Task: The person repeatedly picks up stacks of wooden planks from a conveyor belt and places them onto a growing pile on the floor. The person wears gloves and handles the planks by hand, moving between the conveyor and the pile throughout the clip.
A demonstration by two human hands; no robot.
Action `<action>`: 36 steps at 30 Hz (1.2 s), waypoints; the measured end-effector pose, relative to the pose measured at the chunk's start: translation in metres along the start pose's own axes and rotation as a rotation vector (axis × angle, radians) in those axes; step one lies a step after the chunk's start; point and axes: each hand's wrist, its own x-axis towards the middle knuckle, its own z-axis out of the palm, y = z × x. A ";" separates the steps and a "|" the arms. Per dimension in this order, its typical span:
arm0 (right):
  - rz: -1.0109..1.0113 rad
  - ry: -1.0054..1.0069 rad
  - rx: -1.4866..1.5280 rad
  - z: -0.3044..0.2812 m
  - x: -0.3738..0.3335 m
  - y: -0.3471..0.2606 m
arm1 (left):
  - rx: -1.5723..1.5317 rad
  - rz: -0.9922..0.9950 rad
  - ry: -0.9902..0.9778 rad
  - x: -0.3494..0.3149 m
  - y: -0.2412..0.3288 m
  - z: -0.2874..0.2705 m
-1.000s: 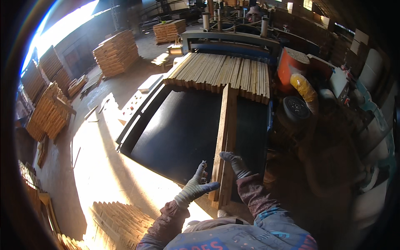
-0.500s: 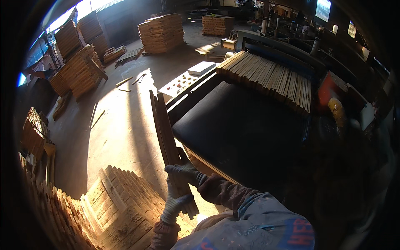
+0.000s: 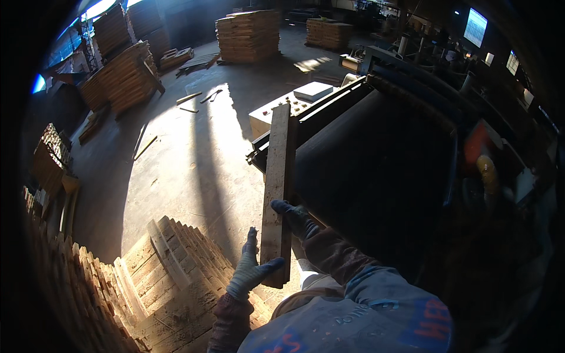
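A stack of long wooden boards (image 3: 275, 176) stands out lengthwise before me, its pale broad face turned up and toward the light. My right hand (image 3: 297, 219), in a grey glove, grips it from the right side. The thumb lies across the face; the other fingers are hidden behind the wood. At the near end, my gloved left hand (image 3: 250, 273) is open, fingers stretched forward and apart from the boards. Its thumb points right and reaches the lower part of the top board. The dark conveyor belt (image 3: 365, 170) of a machine lies just right of the boards.
Beyond the boards is a control panel (image 3: 263, 117) with red buttons. A pile of wooden strips (image 3: 176, 265) stands at my lower left. Tall wood stacks (image 3: 247, 38) rise at the back, and loose sticks (image 3: 145, 148) lie on the sunlit floor. A red machine part (image 3: 479, 144) is at the right.
The boards have swung right and rolled, showing a broad face. My left hand has loosened from them. The row of strips on the belt at the machine's mouth no longer shows.
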 end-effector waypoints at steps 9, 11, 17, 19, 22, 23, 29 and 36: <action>-0.258 0.640 -0.237 -0.166 0.231 -0.078 | -0.343 -0.344 0.440 0.065 -0.069 -0.065; -0.125 0.787 -0.305 -0.175 0.288 -0.096 | -0.275 -0.413 0.519 0.068 -0.097 -0.075; -0.048 0.963 -0.397 -0.156 0.431 -0.133 | -0.076 -0.632 0.742 0.059 -0.148 -0.095; -0.014 0.974 -0.441 -0.153 0.465 -0.107 | -0.146 -0.640 0.814 0.032 -0.145 -0.104; -0.040 0.915 -0.505 -0.144 0.527 -0.083 | -0.036 -0.633 0.946 0.011 -0.158 -0.090; -0.048 0.890 -0.515 -0.152 0.542 -0.080 | 0.017 -0.617 0.976 0.015 -0.156 -0.084; 0.009 0.719 -0.527 -0.180 0.607 -0.065 | 0.232 -0.774 0.923 0.000 -0.138 -0.058; -0.154 0.902 -0.863 -0.164 0.579 -0.038 | 0.262 -0.971 1.034 -0.080 -0.109 -0.012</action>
